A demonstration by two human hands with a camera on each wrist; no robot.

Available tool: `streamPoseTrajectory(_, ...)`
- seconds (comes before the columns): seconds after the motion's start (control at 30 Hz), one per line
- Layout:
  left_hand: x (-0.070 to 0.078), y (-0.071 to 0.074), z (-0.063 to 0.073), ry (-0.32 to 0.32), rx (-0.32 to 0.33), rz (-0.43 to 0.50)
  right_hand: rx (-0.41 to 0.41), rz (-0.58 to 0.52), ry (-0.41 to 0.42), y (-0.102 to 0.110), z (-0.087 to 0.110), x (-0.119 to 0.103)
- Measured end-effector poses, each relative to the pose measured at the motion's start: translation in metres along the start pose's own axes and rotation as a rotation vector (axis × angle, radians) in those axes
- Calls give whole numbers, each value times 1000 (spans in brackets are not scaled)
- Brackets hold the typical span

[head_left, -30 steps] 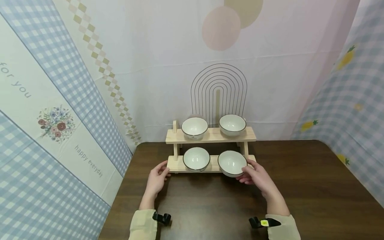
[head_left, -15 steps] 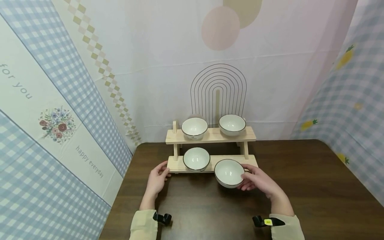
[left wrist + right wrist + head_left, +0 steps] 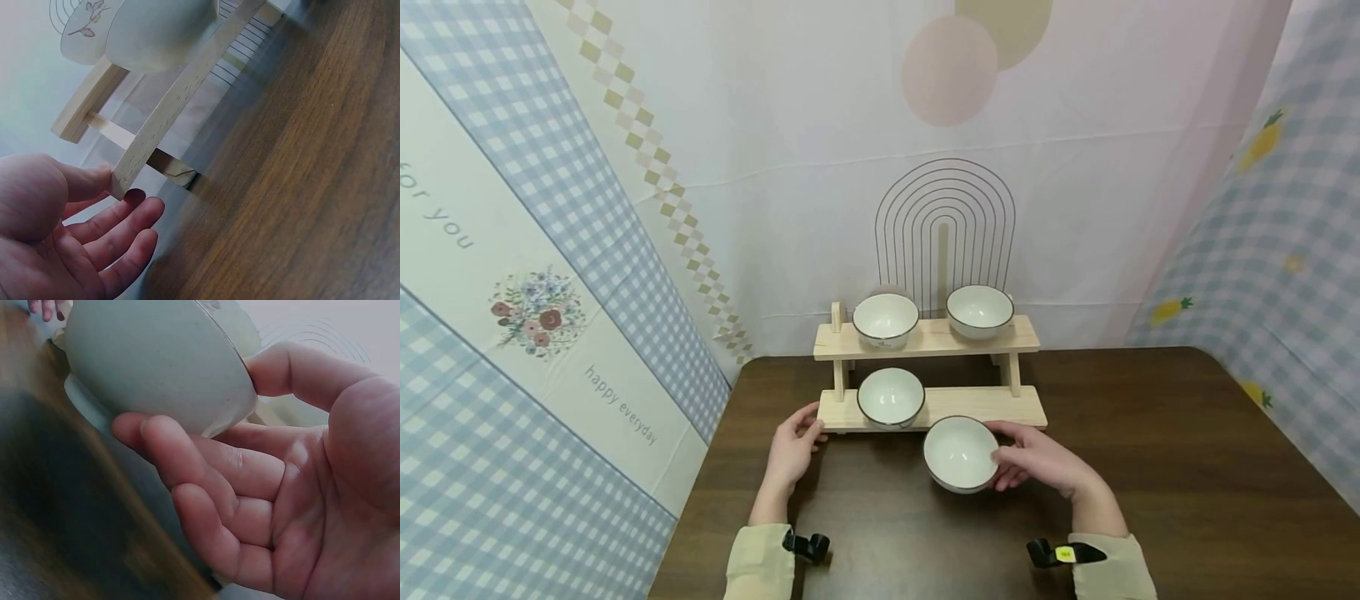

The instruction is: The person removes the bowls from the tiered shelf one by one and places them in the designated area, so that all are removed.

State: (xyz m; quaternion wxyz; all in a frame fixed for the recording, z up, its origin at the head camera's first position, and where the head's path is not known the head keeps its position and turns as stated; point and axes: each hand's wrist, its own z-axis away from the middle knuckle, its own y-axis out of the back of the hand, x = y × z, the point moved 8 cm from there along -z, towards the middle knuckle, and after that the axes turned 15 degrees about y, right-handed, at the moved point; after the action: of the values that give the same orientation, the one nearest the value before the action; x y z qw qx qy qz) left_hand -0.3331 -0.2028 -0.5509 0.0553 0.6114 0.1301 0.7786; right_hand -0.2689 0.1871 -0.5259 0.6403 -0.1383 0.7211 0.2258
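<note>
At lower center of frame, ahead of the two-tier wooden rack (image 3: 981,406), right hand (image 3: 1036,458) is pinching the dark-rimmed white bowl (image 3: 959,453) one-sided, likely risking tilt or slip; left hand (image 3: 793,447) is gripping rack's left end.

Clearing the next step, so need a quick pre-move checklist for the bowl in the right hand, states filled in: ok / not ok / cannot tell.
1. Right hand gripping the held bowl at its side: ok.
2. Left hand pinching the left end of the lower shelf: ok.
3. Two back bowls upright on the upper shelf: ok.
4. Front bowl upright on the lower shelf: ok.
5. Gap between held bowl and lower shelf: cannot tell.
</note>
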Motion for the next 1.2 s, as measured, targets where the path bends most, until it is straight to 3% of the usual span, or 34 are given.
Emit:
streamPoseTrajectory(0.7, 1, -9, -9, 17, 45, 13, -168, -60, -23, -50, -41, 22)
streamPoseTrajectory(1.0, 2, -9, -8, 11, 32, 17, -138, -94, -33, -87, -55, 22)
streamPoseTrajectory(1.2, 1, -9, -9, 18, 30, 14, -57, -132, -37, -106, -65, 20)
